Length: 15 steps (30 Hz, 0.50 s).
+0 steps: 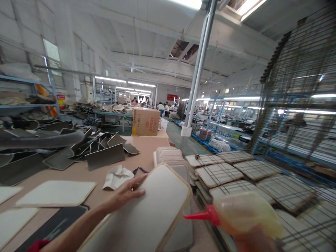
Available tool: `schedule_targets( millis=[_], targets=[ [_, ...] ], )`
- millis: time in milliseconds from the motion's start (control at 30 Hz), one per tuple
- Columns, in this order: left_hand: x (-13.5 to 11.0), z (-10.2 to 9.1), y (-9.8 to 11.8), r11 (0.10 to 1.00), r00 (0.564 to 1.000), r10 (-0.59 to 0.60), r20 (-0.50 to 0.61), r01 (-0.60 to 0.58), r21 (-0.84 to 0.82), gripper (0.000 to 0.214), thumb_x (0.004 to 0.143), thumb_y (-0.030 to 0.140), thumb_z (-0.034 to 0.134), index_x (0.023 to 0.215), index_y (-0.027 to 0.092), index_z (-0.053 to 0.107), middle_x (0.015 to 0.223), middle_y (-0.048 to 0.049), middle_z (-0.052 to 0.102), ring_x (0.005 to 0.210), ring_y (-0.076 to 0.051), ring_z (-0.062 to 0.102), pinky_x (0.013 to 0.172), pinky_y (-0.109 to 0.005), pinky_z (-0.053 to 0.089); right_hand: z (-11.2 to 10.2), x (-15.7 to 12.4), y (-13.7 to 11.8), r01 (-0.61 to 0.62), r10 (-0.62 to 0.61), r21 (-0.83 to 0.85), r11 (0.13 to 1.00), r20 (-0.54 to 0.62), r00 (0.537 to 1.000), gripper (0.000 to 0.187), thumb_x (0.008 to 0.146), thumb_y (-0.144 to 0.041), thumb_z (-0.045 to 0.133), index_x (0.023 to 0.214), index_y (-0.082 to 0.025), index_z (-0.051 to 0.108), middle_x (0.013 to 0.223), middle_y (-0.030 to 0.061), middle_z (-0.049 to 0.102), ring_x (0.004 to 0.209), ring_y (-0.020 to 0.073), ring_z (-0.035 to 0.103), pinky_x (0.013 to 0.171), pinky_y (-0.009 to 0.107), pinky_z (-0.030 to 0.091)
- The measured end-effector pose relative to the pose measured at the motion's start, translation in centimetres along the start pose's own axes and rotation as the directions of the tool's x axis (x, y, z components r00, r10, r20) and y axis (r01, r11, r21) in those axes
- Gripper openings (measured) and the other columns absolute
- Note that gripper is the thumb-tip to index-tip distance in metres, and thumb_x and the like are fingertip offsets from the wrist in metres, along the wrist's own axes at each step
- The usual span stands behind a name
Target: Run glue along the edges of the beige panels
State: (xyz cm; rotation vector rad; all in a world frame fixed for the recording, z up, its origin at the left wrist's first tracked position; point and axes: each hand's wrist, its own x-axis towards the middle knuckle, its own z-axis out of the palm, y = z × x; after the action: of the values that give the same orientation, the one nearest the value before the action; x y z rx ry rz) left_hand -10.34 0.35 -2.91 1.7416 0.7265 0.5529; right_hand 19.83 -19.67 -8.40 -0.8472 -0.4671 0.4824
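My left hand (128, 192) grips the far left edge of a white rounded-corner panel (154, 206), thumb on its face. The panel is tilted up, with a yellowish glue-like border along its edges. My right hand (258, 240), blurred at the bottom right, is closed around a translucent squeeze bottle (244, 210) of amber liquid. The bottle's red nozzle (201, 216) points left, close to the panel's right edge; whether it touches cannot be told. Behind the panel stands a row of similar pale panels (168, 154). A crumpled white cloth (117, 177) lies beyond my left hand.
More white panels (57, 193) and a dark board (56, 224) lie on the table at left, below a heap of grey pieces (105, 155). At right, panels (219, 174) rest on a wire rack (301, 87). A cardboard box (145, 121) sits at the table's far end.
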Motion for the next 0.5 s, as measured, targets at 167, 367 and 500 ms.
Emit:
schedule_targets(
  millis=[167, 367, 500],
  targets=[
    [1.7, 2.5, -2.0, 0.937, 0.999, -0.032, -0.017, 0.024, -0.347, 0.090, 0.074, 0.043, 0.069, 0.146, 0.018, 0.021, 0.107, -0.0101, 0.067, 0.086, -0.024, 0.065, 0.072, -0.031, 0.051, 2.6, -1.1, 2.1, -0.135, 0.146, 0.185, 0.973, -0.046, 0.988, 0.074, 0.058, -0.038, 0.082, 0.125, -0.027, 0.052, 0.120, 0.0074, 0.062, 0.103, 0.0298, 0.061, 0.079, 0.034, 0.057],
    [2.5, 4.2, -1.2, 0.910, 0.990, -0.075, -0.120, 0.018, -0.415, 0.101, 0.067, 0.044, 0.075, 0.146, 0.014, 0.020, 0.110, -0.0115, 0.067, 0.081, -0.021, 0.065, 0.070, -0.029, 0.051, 3.5, 0.0, 2.4, -0.036, 0.023, 0.174, 0.984, 0.074, 0.997, 0.065, 0.065, -0.033, 0.079, 0.123, -0.023, 0.053, 0.112, 0.0060, 0.065, 0.091, 0.0220, 0.065, 0.086, 0.034, 0.054],
    [2.2, 4.8, -0.1, 0.888, 0.986, -0.106, -0.130, 0.035, -0.458, 0.109, 0.061, 0.045, 0.079, 0.146, 0.013, 0.018, 0.117, -0.0134, 0.063, 0.084, -0.023, 0.065, 0.072, -0.032, 0.051, 3.4, 0.9, 4.0, -0.066, 0.059, 0.166, 0.984, 0.044, 0.997, 0.056, 0.065, -0.027, 0.080, 0.115, -0.020, 0.057, 0.098, 0.0026, 0.069, 0.089, 0.0163, 0.064, 0.081, 0.024, 0.054]
  ],
)
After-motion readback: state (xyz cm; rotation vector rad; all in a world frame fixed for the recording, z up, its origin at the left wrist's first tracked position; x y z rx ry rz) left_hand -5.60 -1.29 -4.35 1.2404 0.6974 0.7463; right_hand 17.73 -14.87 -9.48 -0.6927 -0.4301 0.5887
